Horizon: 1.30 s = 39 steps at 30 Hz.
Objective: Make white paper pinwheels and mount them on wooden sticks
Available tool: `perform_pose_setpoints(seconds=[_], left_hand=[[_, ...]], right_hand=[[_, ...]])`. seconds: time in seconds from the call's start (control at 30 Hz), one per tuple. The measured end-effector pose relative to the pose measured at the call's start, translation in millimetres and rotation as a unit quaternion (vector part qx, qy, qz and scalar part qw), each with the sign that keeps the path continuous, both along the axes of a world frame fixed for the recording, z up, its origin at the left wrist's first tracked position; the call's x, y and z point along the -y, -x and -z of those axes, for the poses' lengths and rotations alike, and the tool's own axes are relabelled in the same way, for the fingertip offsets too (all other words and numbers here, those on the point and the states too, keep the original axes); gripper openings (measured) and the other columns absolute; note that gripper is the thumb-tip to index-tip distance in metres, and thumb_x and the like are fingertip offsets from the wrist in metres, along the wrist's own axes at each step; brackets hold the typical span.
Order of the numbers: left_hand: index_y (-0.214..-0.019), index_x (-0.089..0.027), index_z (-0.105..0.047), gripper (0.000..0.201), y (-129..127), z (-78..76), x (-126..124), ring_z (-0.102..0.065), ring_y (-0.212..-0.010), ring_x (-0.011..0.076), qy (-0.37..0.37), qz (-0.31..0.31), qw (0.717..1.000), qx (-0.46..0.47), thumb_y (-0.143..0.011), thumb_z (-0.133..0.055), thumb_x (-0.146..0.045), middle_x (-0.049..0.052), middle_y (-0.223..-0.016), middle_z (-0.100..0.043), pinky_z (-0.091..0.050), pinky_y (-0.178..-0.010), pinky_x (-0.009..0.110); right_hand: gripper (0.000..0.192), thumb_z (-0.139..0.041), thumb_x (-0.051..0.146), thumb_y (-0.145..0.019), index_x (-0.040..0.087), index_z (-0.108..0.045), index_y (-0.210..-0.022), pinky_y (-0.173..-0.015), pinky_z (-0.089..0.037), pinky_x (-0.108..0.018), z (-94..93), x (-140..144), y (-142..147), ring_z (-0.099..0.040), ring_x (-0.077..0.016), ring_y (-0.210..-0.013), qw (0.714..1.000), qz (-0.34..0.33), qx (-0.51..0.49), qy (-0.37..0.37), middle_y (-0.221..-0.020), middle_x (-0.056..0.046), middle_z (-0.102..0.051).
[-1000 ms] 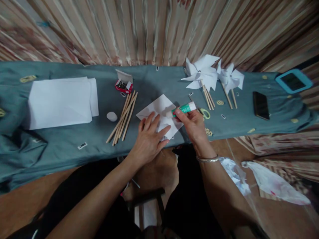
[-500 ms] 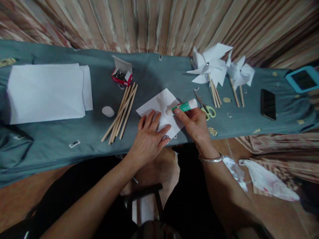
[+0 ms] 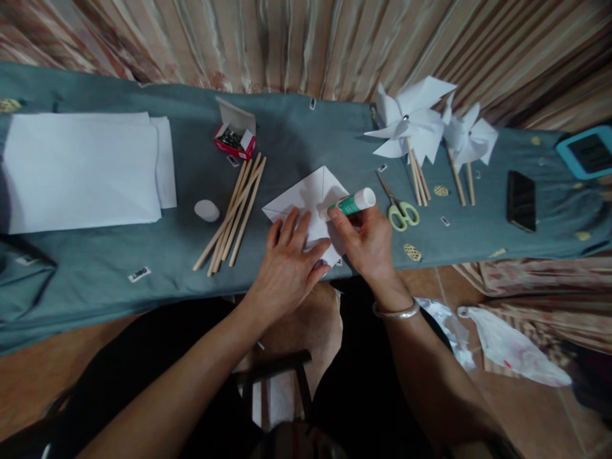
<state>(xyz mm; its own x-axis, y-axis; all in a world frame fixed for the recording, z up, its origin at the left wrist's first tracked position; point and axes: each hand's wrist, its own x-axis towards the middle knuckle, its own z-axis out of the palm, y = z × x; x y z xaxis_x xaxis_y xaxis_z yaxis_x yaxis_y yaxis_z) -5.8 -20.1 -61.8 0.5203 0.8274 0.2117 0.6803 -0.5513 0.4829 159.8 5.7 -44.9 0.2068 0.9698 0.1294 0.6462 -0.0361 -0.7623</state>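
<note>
A square of white paper [image 3: 299,199] with crease lines lies on the cloth in front of me. My left hand [image 3: 292,258] rests flat on its lower left part, fingers spread. In my right hand [image 3: 368,239] is a green and white glue stick [image 3: 352,203], tilted, its tip at the middle of the paper. Whether the tip presses on the sheet is hard to see. A white cap [image 3: 207,210] lies left of several wooden sticks [image 3: 234,213]. Green-handled scissors [image 3: 403,215] lie just right of my right hand.
White paper sheets [image 3: 81,172] are stacked at the left. An open red box [image 3: 236,137] of small metal pieces stands at the back. Paper pinwheels [image 3: 412,118] on sticks, a phone [image 3: 521,201] and a blue-framed device [image 3: 587,153] lie right. A plastic bag [image 3: 519,347] is on the floor.
My right hand has shifted slightly left and down with the glue stick, uncovering more of the scissors' handles. My left hand stays on the paper. The view has shifted a little.
</note>
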Motion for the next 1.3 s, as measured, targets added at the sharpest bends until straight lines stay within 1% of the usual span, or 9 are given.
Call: perform_pose_setpoints(seconds=[0.2,0.33,0.47,0.6,0.87,1.03,1.2,1.3], left_hand=[[-0.12,-0.024,-0.064,0.036,-1.2,0.8,0.3,-0.027,-0.144,0.042,-0.009,-0.004,1.0,-0.011,-0.086,-0.066,-0.037,0.014,-0.151,-0.041,-0.025,-0.113,0.064],[-0.118,-0.025,-0.064,0.034,-1.6,-0.3,0.6,-0.029,-0.144,0.0411,-0.014,-0.006,1.0,-0.011,-0.085,-0.068,-0.035,0.012,-0.15,-0.043,-0.027,-0.112,0.064],[-0.117,-0.023,-0.065,0.034,-1.2,-0.3,1.0,-0.029,-0.143,0.0422,-0.016,-0.006,1.0,-0.018,-0.086,-0.067,-0.035,0.015,-0.149,-0.043,-0.027,-0.112,0.065],[-0.118,-0.023,-0.065,0.035,-1.0,-0.1,1.4,-0.029,-0.144,0.0422,-0.021,-0.005,1.0,-0.015,-0.087,-0.066,-0.037,0.016,-0.15,-0.043,-0.027,-0.112,0.065],[-0.116,-0.02,-0.067,0.033,-0.7,-3.4,1.7,-0.03,-0.143,0.0432,-0.014,-0.004,1.0,-0.011,-0.087,-0.065,-0.034,0.019,-0.148,-0.044,-0.028,-0.112,0.065],[-0.116,-0.021,-0.067,0.032,-0.8,-1.5,1.8,-0.03,-0.143,0.0424,-0.021,-0.007,1.0,-0.008,-0.087,-0.064,-0.035,0.018,-0.148,-0.045,-0.028,-0.112,0.065],[-0.113,-0.02,-0.069,0.03,-1.1,-1.3,1.8,-0.031,-0.143,0.0429,-0.021,-0.009,1.0,-0.005,-0.086,-0.065,-0.034,0.018,-0.148,-0.045,-0.028,-0.112,0.065],[-0.111,-0.02,-0.069,0.028,-0.9,-1.6,2.1,-0.031,-0.143,0.0418,-0.022,-0.008,1.0,0.001,-0.086,-0.066,-0.032,0.018,-0.149,-0.045,-0.029,-0.112,0.065]], right_hand=[[0.025,-0.063,0.047,-0.085,0.023,-0.061,-0.091,-0.076,-0.05,-0.039,0.0,-0.6,4.9,-0.065,-0.0225,-0.075,0.999,0.004,0.034,-0.008,-0.077,-0.004,-0.066],[0.026,-0.061,0.046,-0.086,0.021,-0.061,-0.093,-0.074,-0.053,-0.04,-0.7,-0.4,6.7,-0.066,-0.0225,-0.074,0.997,-0.009,0.066,-0.027,-0.077,-0.004,-0.068],[0.027,-0.06,0.046,-0.087,0.019,-0.061,-0.093,-0.071,-0.054,-0.04,-0.3,-1.1,7.3,-0.068,-0.0226,-0.072,0.994,-0.012,0.101,-0.048,-0.077,-0.005,-0.07],[0.028,-0.06,0.048,-0.087,0.02,-0.061,-0.093,-0.068,-0.054,-0.039,0.9,-2.5,7.4,-0.069,-0.0227,-0.072,0.993,-0.015,0.109,-0.051,-0.077,-0.004,-0.071],[0.029,-0.059,0.047,-0.089,0.019,-0.061,-0.099,-0.074,-0.055,-0.04,1.5,-2.6,9.8,-0.07,-0.0236,-0.078,0.993,-0.037,0.097,-0.055,-0.085,-0.007,-0.072],[0.031,-0.058,0.048,-0.088,0.019,-0.062,-0.099,-0.075,-0.056,-0.041,1.3,-2.9,10.1,-0.07,-0.0244,-0.079,0.992,-0.039,0.103,-0.054,-0.087,-0.008,-0.073],[0.03,-0.057,0.045,-0.089,0.019,-0.061,-0.103,-0.079,-0.055,-0.044,0.6,-1.9,10.6,-0.07,-0.0264,-0.086,0.993,-0.056,0.098,-0.044,-0.093,-0.01,-0.073],[0.03,-0.057,0.044,-0.089,0.019,-0.062,-0.104,-0.081,-0.055,-0.046,0.0,-1.2,10.5,-0.07,-0.0279,-0.089,0.992,-0.063,0.1,-0.04,-0.095,-0.011,-0.072]])
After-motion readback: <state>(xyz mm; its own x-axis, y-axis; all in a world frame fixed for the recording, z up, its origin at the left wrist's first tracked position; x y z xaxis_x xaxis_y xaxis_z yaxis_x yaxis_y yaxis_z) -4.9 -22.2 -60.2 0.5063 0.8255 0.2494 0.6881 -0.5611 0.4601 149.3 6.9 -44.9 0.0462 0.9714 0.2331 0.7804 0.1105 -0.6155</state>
